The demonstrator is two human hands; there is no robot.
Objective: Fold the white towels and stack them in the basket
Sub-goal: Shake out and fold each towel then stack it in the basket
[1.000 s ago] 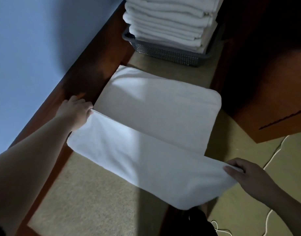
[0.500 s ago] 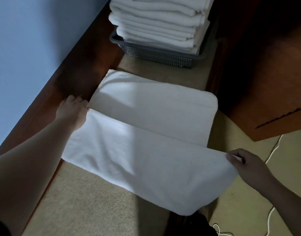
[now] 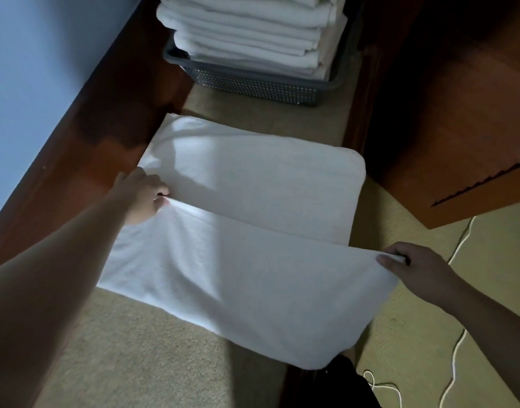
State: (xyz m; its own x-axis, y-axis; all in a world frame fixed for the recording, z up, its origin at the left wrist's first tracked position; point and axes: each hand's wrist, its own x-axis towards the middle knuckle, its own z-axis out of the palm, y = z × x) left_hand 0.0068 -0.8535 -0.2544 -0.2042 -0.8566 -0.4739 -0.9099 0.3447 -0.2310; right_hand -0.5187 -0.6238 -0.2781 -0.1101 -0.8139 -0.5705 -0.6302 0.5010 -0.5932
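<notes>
Underneath, beige carpet [image 3: 153, 363] beside blue wall [image 3: 38, 63].

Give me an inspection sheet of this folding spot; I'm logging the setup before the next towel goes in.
Surface: beige carpet, partly in shadow.
Job's things: white towel spread flat, near edge lifted over it; gray basket beyond, folded towels stacked above its rim.
Clutter: dark object at the towel's near corner, unclear.
Grip: left hand and right hand each pinch an end of the lifted edge.
Cables: white cord on the carpet, right.
Surroundings: blue wall, wooden furniture.
</notes>
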